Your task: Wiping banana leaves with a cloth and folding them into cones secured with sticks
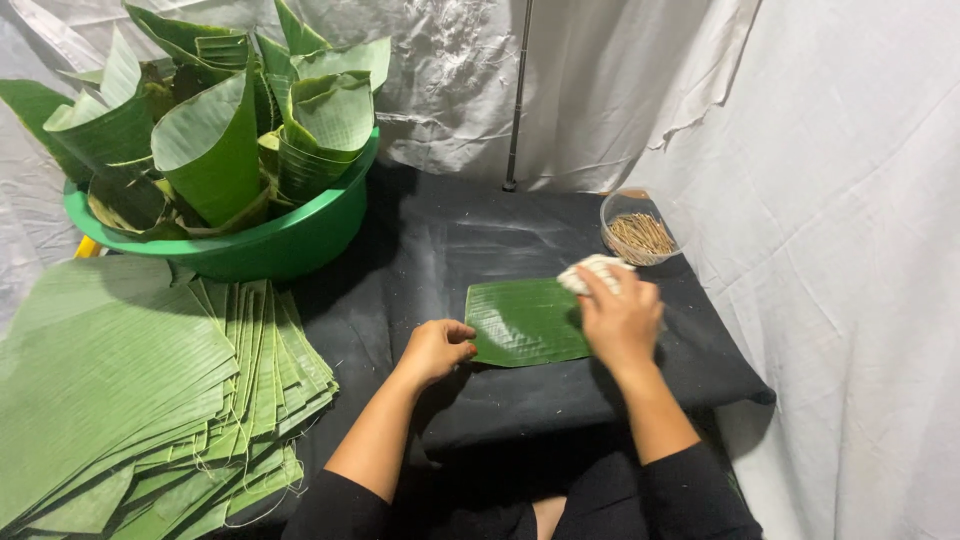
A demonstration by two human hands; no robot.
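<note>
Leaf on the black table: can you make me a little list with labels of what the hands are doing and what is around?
Leaf: one flat green leaf piece on the black cloth
Left hand: holds down the leaf's left edge
Right hand: presses a white cloth on the leaf's right side
Left of table: stack of cut leaves
Behind: green tub of rolled leaf cones
Far right: clear bowl of thin sticks

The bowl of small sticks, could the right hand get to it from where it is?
Probably yes: the right hand, holding a white cloth, is just below the clear bowl of sticks, nothing between.
</note>
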